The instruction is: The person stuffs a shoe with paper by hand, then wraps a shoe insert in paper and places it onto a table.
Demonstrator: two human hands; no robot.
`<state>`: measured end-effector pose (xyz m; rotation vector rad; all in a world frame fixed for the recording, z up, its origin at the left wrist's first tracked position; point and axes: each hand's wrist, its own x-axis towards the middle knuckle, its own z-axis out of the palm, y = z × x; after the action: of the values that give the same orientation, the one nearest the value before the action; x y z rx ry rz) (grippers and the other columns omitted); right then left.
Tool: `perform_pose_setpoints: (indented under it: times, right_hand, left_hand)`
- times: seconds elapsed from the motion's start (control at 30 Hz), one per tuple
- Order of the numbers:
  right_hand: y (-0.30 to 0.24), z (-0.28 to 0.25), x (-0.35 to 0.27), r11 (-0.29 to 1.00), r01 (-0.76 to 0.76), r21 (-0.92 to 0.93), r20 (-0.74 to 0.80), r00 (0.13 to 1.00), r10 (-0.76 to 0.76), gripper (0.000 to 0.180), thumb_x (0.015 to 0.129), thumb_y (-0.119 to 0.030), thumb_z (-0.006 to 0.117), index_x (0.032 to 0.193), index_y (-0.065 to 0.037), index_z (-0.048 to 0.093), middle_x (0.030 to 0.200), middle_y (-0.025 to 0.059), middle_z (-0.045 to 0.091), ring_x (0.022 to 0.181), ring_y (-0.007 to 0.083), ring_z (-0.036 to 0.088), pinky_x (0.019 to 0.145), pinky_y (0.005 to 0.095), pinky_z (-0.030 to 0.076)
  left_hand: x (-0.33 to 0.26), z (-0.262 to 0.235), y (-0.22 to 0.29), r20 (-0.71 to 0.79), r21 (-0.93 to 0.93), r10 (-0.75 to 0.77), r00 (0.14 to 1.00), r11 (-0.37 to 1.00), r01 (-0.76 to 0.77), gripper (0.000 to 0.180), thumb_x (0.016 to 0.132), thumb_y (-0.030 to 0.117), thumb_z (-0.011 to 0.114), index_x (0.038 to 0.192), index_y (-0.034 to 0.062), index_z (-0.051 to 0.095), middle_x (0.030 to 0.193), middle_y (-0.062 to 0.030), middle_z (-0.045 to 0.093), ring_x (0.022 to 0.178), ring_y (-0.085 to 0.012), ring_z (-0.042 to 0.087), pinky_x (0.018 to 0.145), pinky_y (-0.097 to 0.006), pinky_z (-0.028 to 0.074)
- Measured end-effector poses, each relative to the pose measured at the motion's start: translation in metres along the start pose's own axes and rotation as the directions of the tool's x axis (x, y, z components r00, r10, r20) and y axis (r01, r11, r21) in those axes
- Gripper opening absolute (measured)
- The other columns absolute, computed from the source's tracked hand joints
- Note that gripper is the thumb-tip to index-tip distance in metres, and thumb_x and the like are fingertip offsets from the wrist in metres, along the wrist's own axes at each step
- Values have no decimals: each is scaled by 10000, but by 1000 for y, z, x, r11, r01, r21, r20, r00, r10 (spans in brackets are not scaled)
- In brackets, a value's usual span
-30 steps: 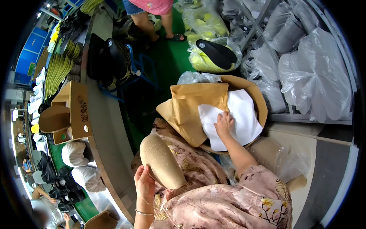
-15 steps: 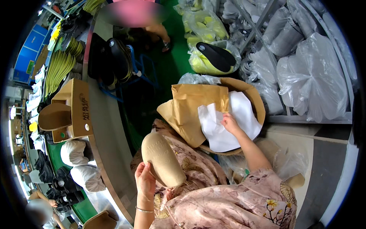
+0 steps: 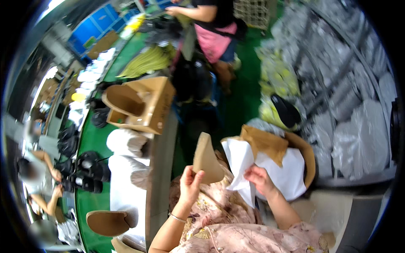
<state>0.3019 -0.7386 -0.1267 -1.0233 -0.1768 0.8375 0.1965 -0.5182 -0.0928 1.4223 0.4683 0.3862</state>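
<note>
My left hand [image 3: 190,185] is closed on the edge of a tan moulded shoe insert [image 3: 206,160], held tilted above my lap. A white sheet of paper [image 3: 237,160] hangs from my right hand [image 3: 260,180], pinched between thumb and fingers, with its left part close beside the insert. Behind that hand is a round brown cardboard container [image 3: 311,162]. More white paper [image 3: 291,166] and a crumpled piece of brown paper [image 3: 265,145] stick out of it.
Along the left runs a workbench with an open cardboard box [image 3: 158,105], white-wrapped items [image 3: 126,143], black shoes [image 3: 86,173] and another brown insert [image 3: 107,222]. A rack at right holds bagged grey pieces [image 3: 358,139]. A person [image 3: 215,38] stands ahead; others are across the bench.
My right hand has drawn a white sheet out of the container and toward the insert. The insert has turned more edge-on in my left hand. The head view has swung left and up.
</note>
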Motion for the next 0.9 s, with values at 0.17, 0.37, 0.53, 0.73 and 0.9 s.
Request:
perform_pose_setpoints:
  times: [0.17, 0.37, 0.53, 0.73, 0.9]
  right_hand:
    - [-25, 69, 29, 916, 263, -304, 251, 949, -189, 102, 821, -81, 597, 844, 18, 585, 841, 31, 573, 789, 90, 563, 695, 217, 446]
    - [-34, 163, 54, 615, 456, -643, 325, 890, -319, 150, 824, -113, 607, 823, 37, 609, 823, 105, 604, 637, 155, 601, 577, 269, 475]
    - [-25, 204, 69, 593, 586, -553, 411, 810, -418, 223, 804, -160, 638, 926, 21, 593, 878, 144, 595, 642, 224, 603, 585, 317, 489]
    - [-31, 252, 77, -196, 640, -743, 630, 568, -529, 406, 773, -313, 659, 1009, 4, 569, 920, 166, 558, 802, 334, 580, 684, 395, 486]
    - [-29, 256, 92, -205, 540, -816, 576, 735, -358, 478, 796, -417, 602, 999, 15, 573, 996, 194, 514, 891, 353, 531, 734, 415, 465]
  left_hand:
    - [4, -32, 24, -67, -86, 148, 987, 984, -153, 141, 888, 93, 568, 1002, 34, 511, 861, 26, 560, 763, -35, 498, 714, -184, 422]
    - [2, -59, 28, -80, -283, 136, 987, 947, -154, 135, 869, 66, 579, 987, 38, 519, 903, 12, 583, 796, -50, 537, 717, -204, 448]
    - [-16, -77, 37, -89, -430, 125, 988, 890, -151, 234, 825, 48, 618, 1045, 31, 539, 984, -15, 596, 864, -81, 567, 751, -229, 475]
    - [-31, -85, 34, -109, -546, 63, 992, 830, -113, 357, 811, 29, 623, 1154, 37, 525, 1038, -31, 590, 902, -104, 569, 764, -255, 485]
    - [-41, -93, 43, -135, -460, 111, 985, 873, -161, 207, 812, 27, 627, 994, 44, 530, 940, -2, 600, 807, -64, 566, 697, -211, 473]
